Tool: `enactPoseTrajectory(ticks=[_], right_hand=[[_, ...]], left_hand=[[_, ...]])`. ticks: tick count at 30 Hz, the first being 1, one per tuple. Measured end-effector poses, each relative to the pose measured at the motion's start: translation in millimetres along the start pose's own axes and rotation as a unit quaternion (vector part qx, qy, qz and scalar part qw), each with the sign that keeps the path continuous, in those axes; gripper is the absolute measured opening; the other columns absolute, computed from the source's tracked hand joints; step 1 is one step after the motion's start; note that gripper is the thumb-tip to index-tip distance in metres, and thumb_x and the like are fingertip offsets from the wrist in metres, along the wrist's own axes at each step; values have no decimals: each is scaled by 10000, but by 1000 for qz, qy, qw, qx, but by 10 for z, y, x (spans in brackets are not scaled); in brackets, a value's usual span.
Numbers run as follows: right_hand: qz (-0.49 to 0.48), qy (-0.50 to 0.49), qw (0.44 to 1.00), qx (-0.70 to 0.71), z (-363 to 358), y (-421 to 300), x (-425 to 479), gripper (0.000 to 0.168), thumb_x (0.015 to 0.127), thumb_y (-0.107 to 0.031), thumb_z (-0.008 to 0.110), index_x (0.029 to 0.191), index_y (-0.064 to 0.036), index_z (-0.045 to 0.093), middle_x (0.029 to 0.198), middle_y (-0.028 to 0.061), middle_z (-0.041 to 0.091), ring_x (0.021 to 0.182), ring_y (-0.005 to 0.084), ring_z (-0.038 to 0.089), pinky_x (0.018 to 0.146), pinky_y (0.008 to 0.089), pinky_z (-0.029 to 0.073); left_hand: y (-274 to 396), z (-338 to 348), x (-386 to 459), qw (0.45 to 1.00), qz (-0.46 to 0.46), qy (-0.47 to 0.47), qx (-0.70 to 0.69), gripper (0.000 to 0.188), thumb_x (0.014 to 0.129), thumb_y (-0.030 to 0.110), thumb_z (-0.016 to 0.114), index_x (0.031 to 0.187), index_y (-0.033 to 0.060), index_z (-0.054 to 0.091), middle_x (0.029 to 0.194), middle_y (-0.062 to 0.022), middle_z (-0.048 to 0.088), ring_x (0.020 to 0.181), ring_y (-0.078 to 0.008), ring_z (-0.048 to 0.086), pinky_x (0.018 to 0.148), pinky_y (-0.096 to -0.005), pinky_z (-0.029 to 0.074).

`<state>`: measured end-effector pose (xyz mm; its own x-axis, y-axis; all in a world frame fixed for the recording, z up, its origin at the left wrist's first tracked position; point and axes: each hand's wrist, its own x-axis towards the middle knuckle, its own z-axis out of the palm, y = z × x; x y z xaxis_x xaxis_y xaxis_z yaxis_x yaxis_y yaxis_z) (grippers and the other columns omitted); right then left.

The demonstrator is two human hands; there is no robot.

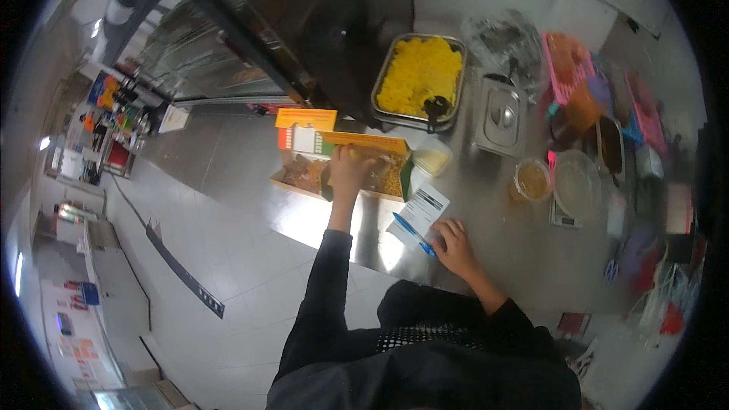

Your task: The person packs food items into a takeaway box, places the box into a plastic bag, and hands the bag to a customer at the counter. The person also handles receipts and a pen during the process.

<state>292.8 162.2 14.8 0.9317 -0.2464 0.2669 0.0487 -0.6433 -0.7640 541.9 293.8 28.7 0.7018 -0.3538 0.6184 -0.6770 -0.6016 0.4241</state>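
My left hand (348, 168) reaches over two cardboard food boxes, its fingers at the near box. That box (393, 175) holds small brownish food pieces, and its yellow lid stands up at the back. To its left the other box (304, 173) also has food in it and a raised yellow flap. My right hand (454, 247) rests on the steel counter beside a printed slip (424, 208). A blue pen (411, 232) lies across the slip, its blue end touching or close to my right fingertips. Whether my left fingers grip anything is hard to see.
Behind the boxes stands a steel pan of yellow food (418, 77) with a black utensil. Rightward are a lidded steel container (500, 117), a small tub (433, 158), a round tub of brown food (531, 180) and pink baskets (564, 68). The counter's edge runs in front of me.
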Motion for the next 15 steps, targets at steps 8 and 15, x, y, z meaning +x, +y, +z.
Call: enactPoseTrajectory(ticks=[8,15], right_hand=[[113,39,984,-135,263,159,56,308,687,-194,560,984,-123,516,1150,95,384,1087,308,319,837,428,283],[128,18,971,-200,370,155,87,520,569,-388,647,1002,-139,502,1169,97,340,1087,304,274,843,424,236]], left_hand=[[726,-218,-937,940,165,-291,-72,201,653,72,516,848,89,560,919,-78,555,790,-257,497,708,-384,373],[368,-327,-1124,957,79,-255,-115,145,608,59,592,719,69,500,856,-69,480,838,-231,441,726,-339,363]])
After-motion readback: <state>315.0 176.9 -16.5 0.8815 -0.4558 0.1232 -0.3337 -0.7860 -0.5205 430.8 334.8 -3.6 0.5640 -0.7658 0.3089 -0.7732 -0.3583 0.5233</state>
